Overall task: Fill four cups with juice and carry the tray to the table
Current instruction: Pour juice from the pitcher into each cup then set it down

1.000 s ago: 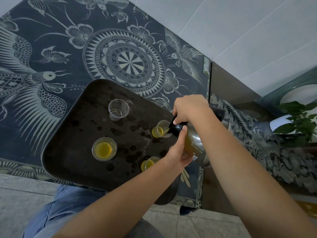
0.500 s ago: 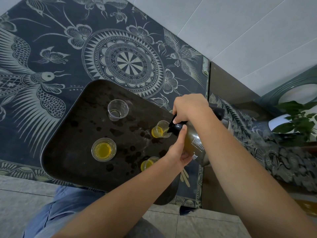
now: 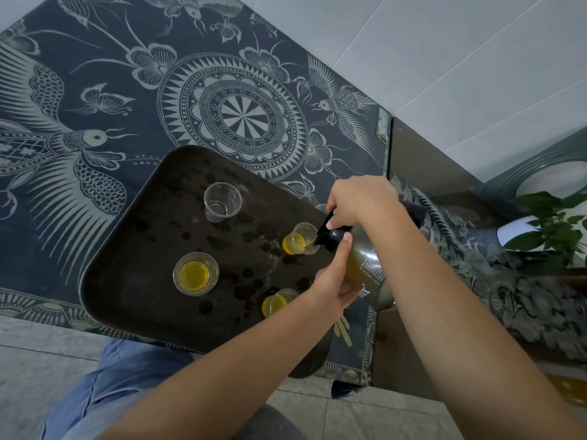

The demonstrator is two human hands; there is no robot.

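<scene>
A dark tray (image 3: 127, 271) lies on the patterned blue cloth. Four clear cups stand on it. The far cup (image 3: 222, 201) holds almost nothing. The left cup (image 3: 196, 273) and the near cup (image 3: 278, 302) hold yellow juice. A glass jug (image 3: 365, 268) with a black lid is tilted, its spout at the rim of the right cup (image 3: 298, 239), which holds yellow juice. My right hand (image 3: 359, 201) grips the jug's top from above. My left hand (image 3: 333, 281) supports the jug's body from below, thumb on the lid.
The blue cloth (image 3: 222, 100) covers a low table that ends just right of the tray. A second patterned surface (image 3: 524, 281) lies to the right with a green plant (image 3: 552, 227) on it. White wall tiles are behind. My knee in blue cloth (image 3: 127, 385) is below the tray.
Both hands and the tilted jug have stayed at the right cup. Nothing else on the tray has moved.
</scene>
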